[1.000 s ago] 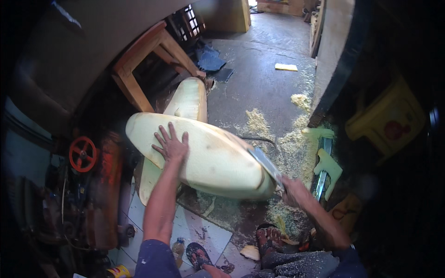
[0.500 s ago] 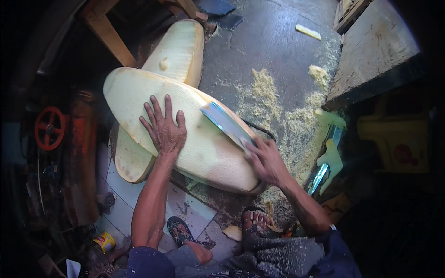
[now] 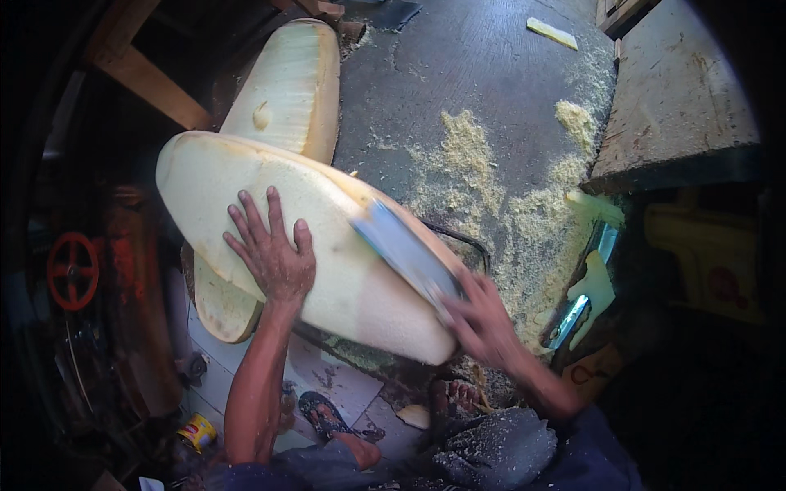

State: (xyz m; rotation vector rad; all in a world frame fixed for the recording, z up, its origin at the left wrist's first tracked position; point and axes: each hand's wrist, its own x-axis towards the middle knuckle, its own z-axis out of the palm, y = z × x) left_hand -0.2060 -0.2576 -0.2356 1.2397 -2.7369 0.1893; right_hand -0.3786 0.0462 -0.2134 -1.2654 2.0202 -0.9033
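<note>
A long cream foam pad (image 3: 344,270), shaped like a motorcycle seat with rounded ends, lies slantwise before me. My left hand (image 3: 274,254) rests flat on its upper face, fingers spread. My right hand (image 3: 485,319) grips the near end of a long, flat, shiny blade (image 3: 401,245), which lies along the pad's right edge and is blurred by motion. Whether it has teeth I cannot tell. Beneath the pad lies a second foam pad (image 3: 286,86), whose far part sticks out behind it; a rounded foam end (image 3: 219,303) shows at the lower left.
Foam crumbs (image 3: 467,164) cover the dark board to the right, with a foam strip (image 3: 552,33) farther back. A wooden box (image 3: 679,98) stands at the right. At left are a machine with a red handwheel (image 3: 72,271) and a yellow can (image 3: 196,431).
The foam pads appear shifted left in the picture, as the view has moved. My right hand and the blade have slid a little toward me along the pad's edge. My left hand stays flat.
</note>
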